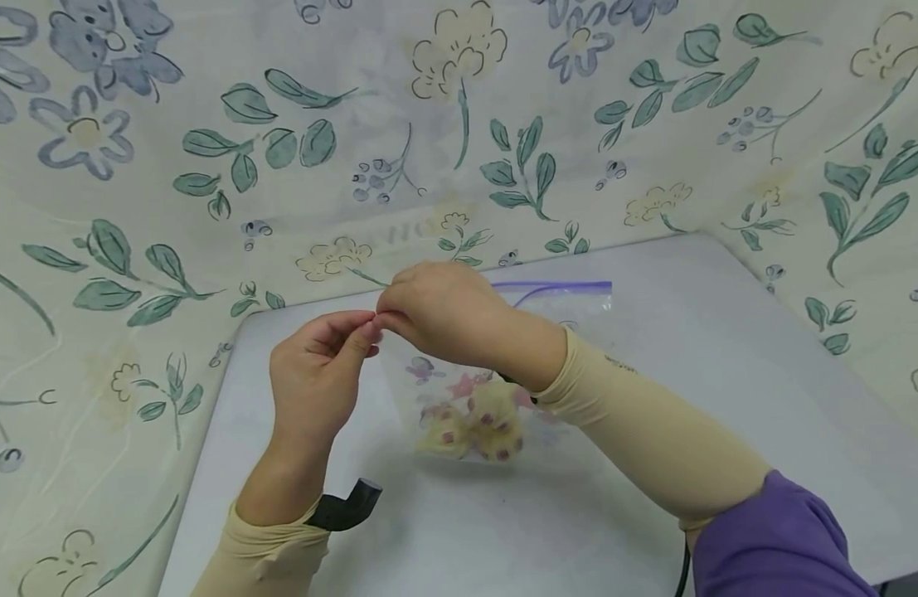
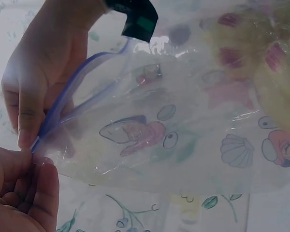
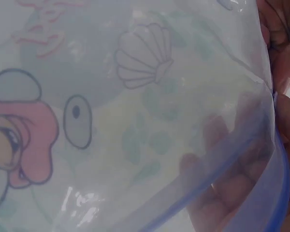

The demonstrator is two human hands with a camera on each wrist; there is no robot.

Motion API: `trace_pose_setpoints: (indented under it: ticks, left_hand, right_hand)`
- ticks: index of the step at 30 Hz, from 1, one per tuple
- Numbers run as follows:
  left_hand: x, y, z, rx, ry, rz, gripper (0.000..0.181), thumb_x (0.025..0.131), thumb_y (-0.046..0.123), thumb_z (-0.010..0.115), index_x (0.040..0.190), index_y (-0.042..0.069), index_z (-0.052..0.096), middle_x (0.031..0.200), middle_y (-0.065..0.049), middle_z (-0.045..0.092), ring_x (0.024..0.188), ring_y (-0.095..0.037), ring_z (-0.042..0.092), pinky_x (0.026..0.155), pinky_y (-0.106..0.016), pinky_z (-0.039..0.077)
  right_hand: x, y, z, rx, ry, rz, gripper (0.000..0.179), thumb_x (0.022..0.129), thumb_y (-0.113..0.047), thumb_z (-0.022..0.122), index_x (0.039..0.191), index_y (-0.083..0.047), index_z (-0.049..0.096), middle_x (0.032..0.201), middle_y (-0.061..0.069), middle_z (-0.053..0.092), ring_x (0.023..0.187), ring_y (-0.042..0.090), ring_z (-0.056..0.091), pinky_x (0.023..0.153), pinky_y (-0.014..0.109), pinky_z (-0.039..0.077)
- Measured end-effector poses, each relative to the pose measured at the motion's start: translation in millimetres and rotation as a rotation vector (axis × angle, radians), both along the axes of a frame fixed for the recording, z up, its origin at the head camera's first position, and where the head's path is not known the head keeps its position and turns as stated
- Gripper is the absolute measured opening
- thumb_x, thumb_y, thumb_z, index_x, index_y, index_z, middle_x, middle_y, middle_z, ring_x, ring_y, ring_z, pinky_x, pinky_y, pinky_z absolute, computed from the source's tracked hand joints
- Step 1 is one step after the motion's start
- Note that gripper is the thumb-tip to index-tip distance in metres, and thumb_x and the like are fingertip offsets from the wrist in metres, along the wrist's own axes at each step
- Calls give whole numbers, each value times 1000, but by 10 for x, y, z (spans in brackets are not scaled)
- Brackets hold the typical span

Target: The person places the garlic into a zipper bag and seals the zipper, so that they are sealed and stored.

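A clear zip bag (image 1: 447, 381) with printed cartoon figures and shells hangs over the table, its purple-blue zip strip (image 1: 589, 287) along the top. My left hand (image 1: 317, 373) pinches the strip's left end between thumb and fingers. Right against those fingertips, my right hand (image 1: 447, 311) grips the same corner. In the left wrist view the two zip edges (image 2: 82, 72) stand apart beyond the pinched corner. Fingers (image 3: 232, 179) show through the film in the right wrist view. Pale yellow pieces with pink-purple spots (image 1: 496, 419) lie at the bag's bottom.
A white table (image 1: 727, 398) lies under the hands. Behind and beside it hangs a floral-print sheet (image 1: 294, 191). A black angled piece (image 1: 347, 507) is strapped at the left wrist, and a black cable (image 1: 684, 568) runs below the right sleeve.
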State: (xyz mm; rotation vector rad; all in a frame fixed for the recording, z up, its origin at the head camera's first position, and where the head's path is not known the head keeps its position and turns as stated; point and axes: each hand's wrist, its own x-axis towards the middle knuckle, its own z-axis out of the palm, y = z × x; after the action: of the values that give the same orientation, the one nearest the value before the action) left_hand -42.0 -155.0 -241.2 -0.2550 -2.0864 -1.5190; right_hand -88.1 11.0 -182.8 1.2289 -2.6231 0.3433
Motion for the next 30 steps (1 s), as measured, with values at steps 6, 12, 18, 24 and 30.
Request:
trace_pose_setpoints:
  ticks: [6, 12, 18, 24, 30]
  left_hand:
    - [0, 37, 8, -6, -8, 2, 11, 84, 10, 70, 92, 3, 72, 78, -7, 69, 70, -11, 66, 65, -23, 57]
    - [-1, 10, 12, -21, 24, 46, 11, 85, 8, 68, 93, 0, 70, 75, -8, 66, 68, -11, 65, 64, -20, 56]
    - [-16, -30, 8, -8, 2, 73, 12, 86, 9, 67, 95, 1, 70, 76, -5, 66, 70, -12, 65, 63, -21, 56]
    - [-19, -67, 28, 7, -20, 101, 13, 87, 8, 66, 96, 0, 69, 76, -3, 66, 70, -12, 64, 63, -21, 56]
    - [-2, -128, 57, 13, -33, 121, 13, 87, 9, 66, 97, 0, 69, 76, -1, 66, 70, -12, 65, 65, -21, 56]
  right_hand:
    - [-24, 54, -20, 30, 11, -19, 21, 95, -36, 54, 97, -23, 70, 87, -11, 63, 81, 7, 56, 71, 22, 46]
    - [-112, 237, -59, 0, 64, -4, 20, 95, -33, 55, 94, -21, 70, 88, -9, 65, 83, 10, 61, 75, 28, 49]
    - [-220, 574, -125, -44, 65, 25, 18, 94, -30, 57, 93, -18, 70, 87, -6, 65, 84, 13, 60, 77, 30, 49]
    - [-310, 916, -161, -84, 62, 24, 16, 92, -27, 61, 92, -14, 71, 86, -3, 66, 84, 15, 61, 80, 32, 49]
    - [-350, 1184, -169, -70, 74, -16, 14, 90, -27, 63, 93, -15, 71, 85, -4, 66, 82, 15, 59, 76, 31, 49]
